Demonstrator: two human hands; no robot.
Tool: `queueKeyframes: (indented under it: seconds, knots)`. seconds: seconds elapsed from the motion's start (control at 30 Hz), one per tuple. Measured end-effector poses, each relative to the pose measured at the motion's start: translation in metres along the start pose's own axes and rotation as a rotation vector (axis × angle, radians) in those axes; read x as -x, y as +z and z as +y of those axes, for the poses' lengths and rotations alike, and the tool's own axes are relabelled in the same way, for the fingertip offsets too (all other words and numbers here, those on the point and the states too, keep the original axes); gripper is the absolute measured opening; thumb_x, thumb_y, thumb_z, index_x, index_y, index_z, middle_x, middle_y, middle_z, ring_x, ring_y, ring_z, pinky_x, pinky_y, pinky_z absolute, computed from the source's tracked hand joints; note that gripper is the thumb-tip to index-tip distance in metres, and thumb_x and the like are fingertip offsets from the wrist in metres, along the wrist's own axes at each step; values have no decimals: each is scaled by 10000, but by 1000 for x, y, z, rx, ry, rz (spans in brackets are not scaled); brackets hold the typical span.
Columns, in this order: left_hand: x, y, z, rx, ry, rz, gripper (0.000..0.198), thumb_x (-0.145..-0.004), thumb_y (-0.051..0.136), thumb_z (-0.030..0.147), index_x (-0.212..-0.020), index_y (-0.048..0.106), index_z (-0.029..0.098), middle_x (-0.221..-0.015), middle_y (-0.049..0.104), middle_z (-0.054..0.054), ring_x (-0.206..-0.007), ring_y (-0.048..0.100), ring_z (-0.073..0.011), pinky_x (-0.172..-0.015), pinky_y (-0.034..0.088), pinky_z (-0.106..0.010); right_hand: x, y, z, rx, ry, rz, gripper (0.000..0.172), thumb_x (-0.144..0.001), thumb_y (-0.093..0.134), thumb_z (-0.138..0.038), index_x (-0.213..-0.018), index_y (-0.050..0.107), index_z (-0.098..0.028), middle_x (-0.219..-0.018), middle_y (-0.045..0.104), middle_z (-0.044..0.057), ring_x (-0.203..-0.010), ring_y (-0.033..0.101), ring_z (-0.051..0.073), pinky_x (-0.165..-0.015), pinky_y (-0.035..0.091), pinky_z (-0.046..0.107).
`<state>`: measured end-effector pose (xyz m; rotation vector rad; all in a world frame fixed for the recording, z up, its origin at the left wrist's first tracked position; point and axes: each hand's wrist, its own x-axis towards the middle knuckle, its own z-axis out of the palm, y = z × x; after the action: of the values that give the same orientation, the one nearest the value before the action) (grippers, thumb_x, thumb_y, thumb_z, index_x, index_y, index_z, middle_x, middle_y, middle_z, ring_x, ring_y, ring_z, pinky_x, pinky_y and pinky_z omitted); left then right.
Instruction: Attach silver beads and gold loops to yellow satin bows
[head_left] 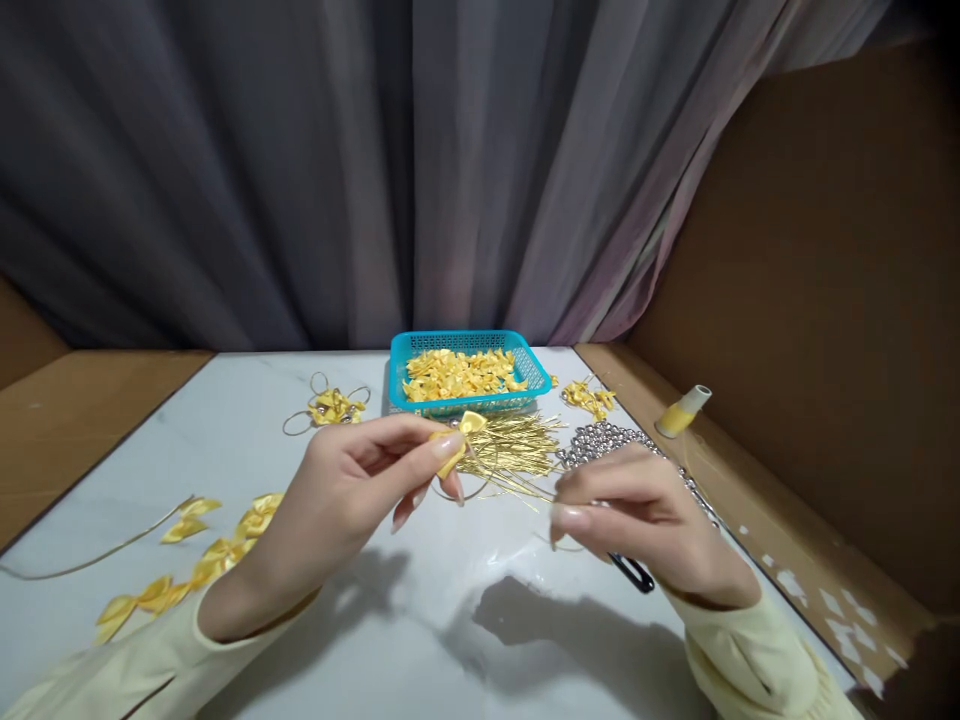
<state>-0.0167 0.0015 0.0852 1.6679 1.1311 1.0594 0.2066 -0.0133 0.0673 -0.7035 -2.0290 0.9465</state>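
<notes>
My left hand (352, 490) pinches a small yellow ribbon bow (459, 438) between thumb and fingertips, just in front of a pile of thin gold wires (517, 452). My right hand (637, 520) is curled closed at the right, with a dark tool (634, 572) sticking out under the palm; a thin wire seems to run from its fingertips toward the bow. A heap of silver beads (607, 440) lies behind the right hand.
A blue basket (465, 345) full of yellow bows stands at the back. Finished bow pieces (334, 408) and more (589, 397) flank it. A string of yellow bows (187, 560) lies at the left. A small yellow bottle (681, 412) lies on the brown board.
</notes>
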Motion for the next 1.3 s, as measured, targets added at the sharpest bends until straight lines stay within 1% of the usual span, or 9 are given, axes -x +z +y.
queueKeyframes:
  seconds: [0.07, 0.13, 0.23, 0.37, 0.5, 0.6, 0.83, 1.0, 1.3]
  knots:
    - [0, 0, -2, -77, 40, 11, 194, -785, 590, 296, -639, 640, 178, -575, 631, 4, -437, 419, -87, -405, 372, -186, 5, -6, -4, -140, -48, 108, 231, -867, 528, -271, -705, 654, -163, -484, 512, -12, -440, 451, 94, -460, 373, 237]
    - [0, 1, -5, -166, 97, -32, 180, -800, 579, 294, -675, 651, 186, -596, 650, 9, -439, 434, -86, -422, 378, -186, 8, -9, -8, -173, -107, 258, 224, -865, 530, -260, -714, 670, -172, -568, 564, 21, -534, 515, 128, -516, 417, 272]
    - [1, 1, -11, -319, 208, -88, 155, -814, 573, 280, -728, 663, 189, -630, 667, 14, -468, 489, -87, -451, 389, -184, 6, -7, -14, 23, -134, 391, 168, -843, 541, -158, -761, 685, -182, -775, 600, 51, -745, 560, 163, -643, 454, 304]
    - [3, 2, -15, -470, 354, -104, 108, -824, 565, 232, -802, 658, 183, -667, 671, 16, -558, 564, -100, -518, 419, -184, 0, 5, -16, 310, -191, 280, 142, -800, 555, -71, -787, 669, -153, -962, 601, 78, -890, 554, 189, -783, 450, 358]
    - [6, 5, -13, -533, 450, -151, 84, -831, 553, 181, -822, 637, 174, -721, 675, 11, -630, 592, -105, -609, 441, -185, -5, 15, -12, 361, -259, 193, 147, -807, 531, -44, -828, 639, -141, -981, 628, 83, -937, 540, 195, -851, 443, 395]
    - [7, 5, -12, -528, 452, -202, 95, -844, 540, 183, -838, 635, 179, -755, 682, 14, -654, 600, -102, -626, 438, -179, -6, 18, -9, 387, -267, 139, 151, -818, 525, -45, -855, 634, -143, -963, 636, 71, -972, 527, 191, -889, 429, 397]
    - [6, 4, -17, -521, 401, -297, 156, -868, 507, 231, -805, 641, 180, -689, 656, 26, -582, 562, -94, -561, 402, -195, -3, 21, -4, 365, -240, 102, 150, -837, 502, -35, -902, 625, -90, -951, 611, 103, -838, 567, 143, -747, 489, 274]
    - [7, 5, -17, -494, 418, -285, 173, -869, 505, 210, -760, 635, 176, -640, 634, 41, -552, 537, -82, -530, 377, -190, -4, 22, -4, 334, -259, 106, 153, -835, 494, -19, -895, 625, -69, -924, 614, 111, -831, 573, 144, -752, 490, 260]
    - [3, 5, -17, -444, 444, -293, 105, -854, 539, 158, -819, 632, 192, -704, 653, 65, -614, 565, -54, -602, 388, -145, -4, 20, -7, 333, -235, 116, 153, -840, 474, -16, -855, 620, -57, -881, 605, 124, -780, 563, 142, -690, 477, 256]
